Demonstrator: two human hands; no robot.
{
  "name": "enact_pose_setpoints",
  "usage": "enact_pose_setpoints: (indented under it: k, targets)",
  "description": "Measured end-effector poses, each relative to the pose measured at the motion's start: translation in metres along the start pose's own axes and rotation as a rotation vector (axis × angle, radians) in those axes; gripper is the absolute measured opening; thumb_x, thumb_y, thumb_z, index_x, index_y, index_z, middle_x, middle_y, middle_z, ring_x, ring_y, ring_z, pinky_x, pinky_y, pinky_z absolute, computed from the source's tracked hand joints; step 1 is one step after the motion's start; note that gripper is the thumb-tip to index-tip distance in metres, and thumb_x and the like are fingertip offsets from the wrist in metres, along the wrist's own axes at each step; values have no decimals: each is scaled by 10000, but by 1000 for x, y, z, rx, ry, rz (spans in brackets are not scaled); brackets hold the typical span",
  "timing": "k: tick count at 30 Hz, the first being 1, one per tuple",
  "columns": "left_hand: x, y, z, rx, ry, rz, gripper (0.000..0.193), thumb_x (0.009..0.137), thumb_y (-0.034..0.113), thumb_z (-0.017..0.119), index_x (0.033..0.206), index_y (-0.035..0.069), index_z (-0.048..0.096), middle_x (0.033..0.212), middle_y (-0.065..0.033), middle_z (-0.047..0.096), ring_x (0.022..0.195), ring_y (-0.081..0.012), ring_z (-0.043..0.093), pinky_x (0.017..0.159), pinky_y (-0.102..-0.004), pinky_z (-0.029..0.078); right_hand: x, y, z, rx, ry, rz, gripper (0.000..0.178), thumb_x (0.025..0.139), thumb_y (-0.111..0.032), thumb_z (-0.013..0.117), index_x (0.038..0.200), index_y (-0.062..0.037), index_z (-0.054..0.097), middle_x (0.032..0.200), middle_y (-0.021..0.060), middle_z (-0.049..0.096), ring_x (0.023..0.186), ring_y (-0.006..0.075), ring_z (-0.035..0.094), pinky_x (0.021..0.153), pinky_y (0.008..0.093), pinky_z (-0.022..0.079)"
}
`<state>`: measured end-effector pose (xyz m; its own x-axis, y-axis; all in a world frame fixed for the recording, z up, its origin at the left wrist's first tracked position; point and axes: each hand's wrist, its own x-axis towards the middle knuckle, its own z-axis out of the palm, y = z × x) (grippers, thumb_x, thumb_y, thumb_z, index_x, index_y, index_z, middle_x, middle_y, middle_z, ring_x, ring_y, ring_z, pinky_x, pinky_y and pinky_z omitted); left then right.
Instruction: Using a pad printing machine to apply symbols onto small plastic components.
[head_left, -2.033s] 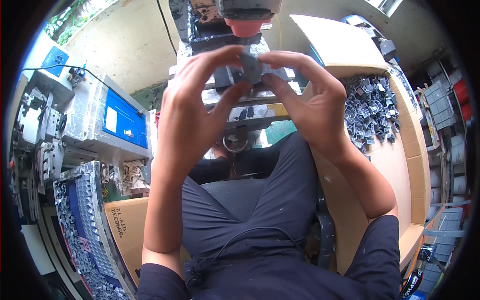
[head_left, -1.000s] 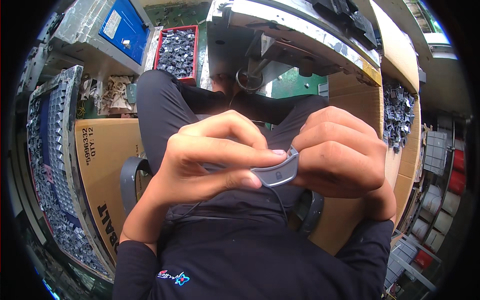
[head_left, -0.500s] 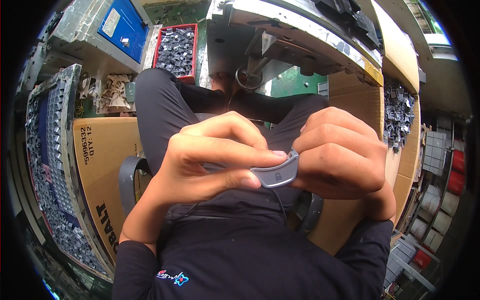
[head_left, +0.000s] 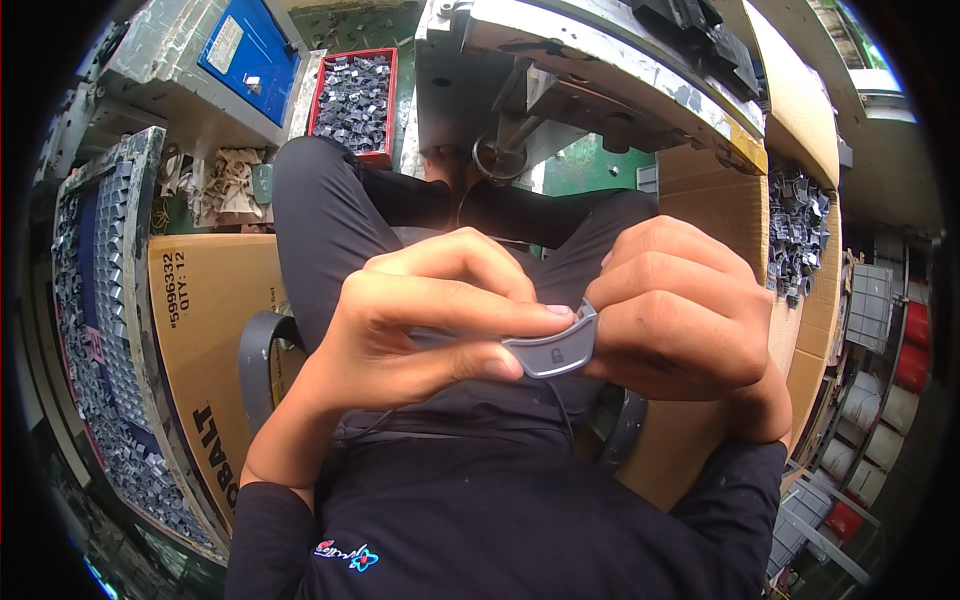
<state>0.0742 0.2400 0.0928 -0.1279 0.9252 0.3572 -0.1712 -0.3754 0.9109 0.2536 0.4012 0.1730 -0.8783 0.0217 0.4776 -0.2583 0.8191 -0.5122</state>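
A small grey curved plastic part [head_left: 548,353] with a padlock symbol on its face is held in front of my lap. My left hand [head_left: 430,320] pinches its left end between thumb and forefinger. Curled into a fist, my right hand [head_left: 680,305] meets the part's right end. Its fingertips are turned away, so what lies inside that grip is hidden.
A red crate [head_left: 388,110] full of small grey parts stands on the floor beyond my knee. More grey parts fill a rack [head_left: 140,300] at left and an open carton [head_left: 825,120] at right. A machine bench [head_left: 610,60] spans the far side.
Almost nothing differs. Both hands keep their grip, and the grey plastic part has shifted only very slightly.
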Motion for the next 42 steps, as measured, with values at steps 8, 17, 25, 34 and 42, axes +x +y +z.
enact_pose_setpoints:
  k: [8, 17, 25, 34, 42]
  targets:
    - [-1, 1, -14, 42, -20, -15, 396, 911, 259, 856, 1187, -15, 781, 1129, -165, 723, 1062, -293, 695, 921, -411, 558, 13, 3, 1, -6, -43, -1, 263, 691, -87, 889, 839, -30, 679, 801, 84, 664, 691, 256, 658, 617, 352, 535]
    - [-15, 0, -12, -35, -147, -137, 621, 972, 93, 770, 1558, 93, 565, 1308, -109, 632, 1015, -182, 639, 873, -327, 558, 2, 0, 11, -73, -186, 93, 309, 680, -101, 911, 838, -62, 648, 800, 66, 674, 700, 278, 642, 657, 387, 487]
    - [-51, 33, -52, 209, 90, -290, 448, 974, 179, 797, 1388, 75, 661, 1160, -37, 612, 1061, -130, 626, 935, -309, 530, -3, -9, 9, -201, -278, 140, 364, 749, -178, 909, 814, -69, 568, 729, 44, 573, 669, 276, 574, 646, 405, 431]
    - [-167, 115, -205, 719, 1053, -223, 398, 965, 99, 788, 1316, 31, 615, 1254, -120, 693, 1108, -186, 699, 967, -334, 581, -1, -7, -5, -267, -267, 138, 517, 807, -427, 853, 751, -77, 477, 693, 49, 519, 648, 275, 525, 644, 402, 405]
    - [-293, 164, -260, 1158, 1243, -458, 454, 927, 159, 824, 1325, 40, 640, 1245, -126, 728, 1080, -219, 727, 921, -344, 566, 0, -6, -2, -249, -247, 141, 504, 796, -409, 858, 752, -73, 485, 716, 51, 562, 671, 276, 556, 651, 399, 417]
